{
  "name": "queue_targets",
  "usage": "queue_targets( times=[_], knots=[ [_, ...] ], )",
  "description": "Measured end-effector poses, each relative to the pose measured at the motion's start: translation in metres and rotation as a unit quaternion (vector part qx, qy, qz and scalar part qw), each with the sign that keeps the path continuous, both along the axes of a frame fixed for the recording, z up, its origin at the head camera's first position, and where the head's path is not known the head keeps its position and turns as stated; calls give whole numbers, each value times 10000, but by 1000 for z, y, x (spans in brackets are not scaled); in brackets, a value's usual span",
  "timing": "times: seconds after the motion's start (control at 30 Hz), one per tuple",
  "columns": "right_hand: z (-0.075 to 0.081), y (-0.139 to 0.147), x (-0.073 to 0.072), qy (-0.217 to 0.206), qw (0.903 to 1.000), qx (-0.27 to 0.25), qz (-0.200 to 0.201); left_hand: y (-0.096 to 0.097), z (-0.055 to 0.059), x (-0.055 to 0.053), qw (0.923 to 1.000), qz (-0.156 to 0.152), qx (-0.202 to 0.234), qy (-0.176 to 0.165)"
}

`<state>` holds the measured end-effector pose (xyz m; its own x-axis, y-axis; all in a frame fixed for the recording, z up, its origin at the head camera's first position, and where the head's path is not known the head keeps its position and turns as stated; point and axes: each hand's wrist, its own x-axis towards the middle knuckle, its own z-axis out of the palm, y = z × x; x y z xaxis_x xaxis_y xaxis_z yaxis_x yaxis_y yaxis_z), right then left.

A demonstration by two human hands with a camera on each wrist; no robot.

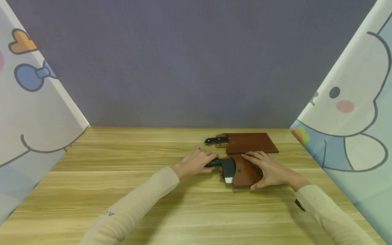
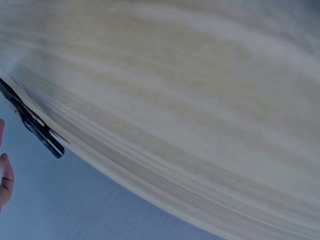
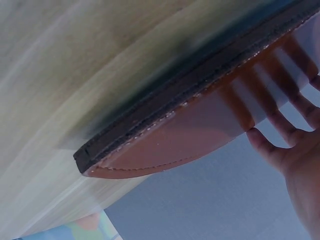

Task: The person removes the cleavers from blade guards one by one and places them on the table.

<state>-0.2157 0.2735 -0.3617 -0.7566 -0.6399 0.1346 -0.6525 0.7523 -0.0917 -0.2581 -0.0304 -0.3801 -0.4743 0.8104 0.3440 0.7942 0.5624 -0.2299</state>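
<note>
In the head view, my left hand point(image 1: 197, 161) grips the black handle of a cleaver point(image 1: 228, 170). Part of its dark blade and pale cutting edge shows outside a brown leather sheath point(image 1: 245, 180); the rest is hidden inside. My right hand point(image 1: 274, 172) spans the sheath, fingers at its far edge and thumb at its near edge. The right wrist view shows those fingertips point(image 3: 250, 131) meeting the glossy leather. Just behind lies a second cleaver, whose black handle point(image 1: 215, 140) sticks out of another brown sheath point(image 1: 254, 143).
All this lies on a wood-grain table point(image 1: 107, 163). A grey backdrop point(image 1: 190, 68) rises behind it, with cartoon-printed panels point(image 1: 346, 136) at both sides. A small black item point(image 1: 299, 205) shows beside the right sleeve.
</note>
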Motion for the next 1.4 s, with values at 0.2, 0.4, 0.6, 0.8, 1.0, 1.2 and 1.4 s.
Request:
queue_targets(
  times=[0.2,0.4,0.6,0.8,1.0,1.2,1.4],
  knots=[
    [0,0,0,-4,10000,-5,14,-1,0,0,10000,13,-21,-19],
    [-3,4,-2,11,10000,-29,-5,-2,0,-1,9999,62,-74,-90],
    [-3,5,-3,51,10000,-25,-6,-5,0,-1,10000,7,-41,-55],
    [-2,5,-2,-27,10000,-10,-57,-7,0,0,10000,-18,-24,3],
    [-2,4,-2,-9,10000,49,-52,-10,1,0,10000,-40,-9,5],
    [-2,4,-2,59,10000,77,0,-13,-1,0,9999,-101,52,30],
    [-3,4,-2,29,10000,85,-15,-17,-1,0,9998,-154,109,-18]
  ],
)
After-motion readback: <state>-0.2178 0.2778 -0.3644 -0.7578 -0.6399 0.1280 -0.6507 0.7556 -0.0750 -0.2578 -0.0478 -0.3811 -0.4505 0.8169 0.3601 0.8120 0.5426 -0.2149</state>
